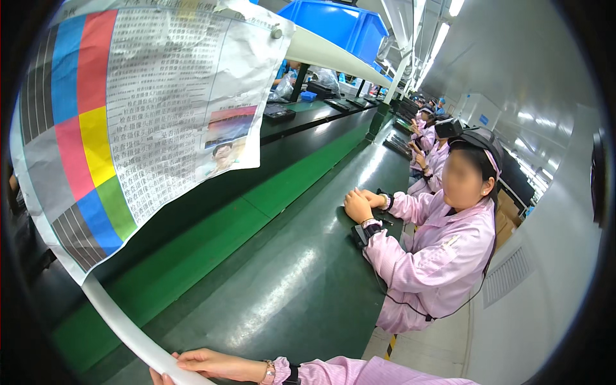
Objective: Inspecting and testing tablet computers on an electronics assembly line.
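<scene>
At the near edge, the fingers [191, 357] of the right hand [218, 365] touched a long, white, tubular rail [125, 319] running leftward from them; whether they pinched it, I could not tell.

The right hand [212, 363], in a pink sleeve [359, 372], touches a white rail [125, 324] at the tabletop's [333, 276] near end; whether it grips is unclear. More fingertips [156, 376] show beyond the rail, their hand mostly cut off. A creased printed sheet [167, 109] with colour blocks hangs over the tabletop's left side. At its right edge a co-worker [443, 263] in pink holds both hands [360, 204] together. A blue bin [337, 25] sits above the tabletop's far left edge.
</scene>
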The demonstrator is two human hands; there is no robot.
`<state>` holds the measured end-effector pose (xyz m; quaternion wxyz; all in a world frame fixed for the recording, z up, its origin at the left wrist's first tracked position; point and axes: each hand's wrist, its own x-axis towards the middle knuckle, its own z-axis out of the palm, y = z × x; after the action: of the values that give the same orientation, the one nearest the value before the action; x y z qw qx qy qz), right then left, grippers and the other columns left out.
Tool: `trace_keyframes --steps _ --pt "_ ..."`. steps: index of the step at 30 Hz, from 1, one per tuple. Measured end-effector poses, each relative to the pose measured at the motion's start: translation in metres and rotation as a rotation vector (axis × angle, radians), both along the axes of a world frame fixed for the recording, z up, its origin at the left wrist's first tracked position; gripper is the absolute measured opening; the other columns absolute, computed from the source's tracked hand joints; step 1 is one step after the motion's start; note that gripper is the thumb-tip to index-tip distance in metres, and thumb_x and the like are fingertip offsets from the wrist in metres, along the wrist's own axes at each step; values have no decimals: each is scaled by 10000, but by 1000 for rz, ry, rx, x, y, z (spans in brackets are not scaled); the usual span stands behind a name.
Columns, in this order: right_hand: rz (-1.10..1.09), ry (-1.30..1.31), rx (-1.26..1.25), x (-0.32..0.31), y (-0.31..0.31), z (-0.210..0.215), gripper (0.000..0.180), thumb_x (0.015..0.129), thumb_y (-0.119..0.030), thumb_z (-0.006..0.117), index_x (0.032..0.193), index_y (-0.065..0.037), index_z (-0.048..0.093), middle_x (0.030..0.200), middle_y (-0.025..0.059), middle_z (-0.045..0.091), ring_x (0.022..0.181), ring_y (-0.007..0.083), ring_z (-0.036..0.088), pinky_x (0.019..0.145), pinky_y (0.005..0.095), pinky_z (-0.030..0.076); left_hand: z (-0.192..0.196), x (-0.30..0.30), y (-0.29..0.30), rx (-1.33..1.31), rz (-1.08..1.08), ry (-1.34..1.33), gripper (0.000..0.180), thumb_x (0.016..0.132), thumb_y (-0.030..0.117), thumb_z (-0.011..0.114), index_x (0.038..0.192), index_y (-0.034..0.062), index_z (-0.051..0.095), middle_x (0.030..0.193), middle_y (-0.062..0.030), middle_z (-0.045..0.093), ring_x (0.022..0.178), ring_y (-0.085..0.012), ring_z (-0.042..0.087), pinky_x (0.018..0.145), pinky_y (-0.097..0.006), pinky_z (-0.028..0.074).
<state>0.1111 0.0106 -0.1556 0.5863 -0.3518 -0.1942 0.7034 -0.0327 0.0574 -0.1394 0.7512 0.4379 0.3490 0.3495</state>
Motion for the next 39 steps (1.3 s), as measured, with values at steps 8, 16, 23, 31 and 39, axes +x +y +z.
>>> trace_keyframes --steps 8,16,23,31,39 --pt "7 -86 -25 2 0 1 256 895 -240 580 997 -9 619 829 -52 575 743 39 515 607 192 419 1 1 1 -31 -1 -27 555 909 225 518 1328 -63 295 1273 -254 447 1186 -333 448 1035 -425 322" --pt "19 -106 -34 -2 2 -1 252 895 -244 576 982 -11 618 811 -62 555 723 30 496 594 188 407 -8 -6 2 -29 7 -22 538 914 188 494 1339 -60 276 1287 -260 438 1201 -336 439 1050 -426 302" --pt "235 -180 35 7 7 -20 457 924 -419 495 1155 -26 528 1002 -17 539 938 45 508 797 222 441 5 -4 0 10 7 27 485 924 242 464 1286 -62 358 1263 -234 469 1170 -322 461 1034 -412 321" --pt "67 -346 123 42 -1 -1 343 941 -366 472 1013 -42 562 926 21 582 828 100 564 732 241 455 4 3 0 -18 64 -65 446 929 343 405 1156 -27 510 1106 -136 559 1045 -241 524 934 -344 393" --pt "-257 -872 833 12 -91 150 193 882 -187 591 961 -13 617 807 57 596 738 169 588 622 276 464 1 -11 -5 46 21 -40 439 935 346 403 1141 -24 519 1035 -120 581 975 -215 544 877 -330 416"
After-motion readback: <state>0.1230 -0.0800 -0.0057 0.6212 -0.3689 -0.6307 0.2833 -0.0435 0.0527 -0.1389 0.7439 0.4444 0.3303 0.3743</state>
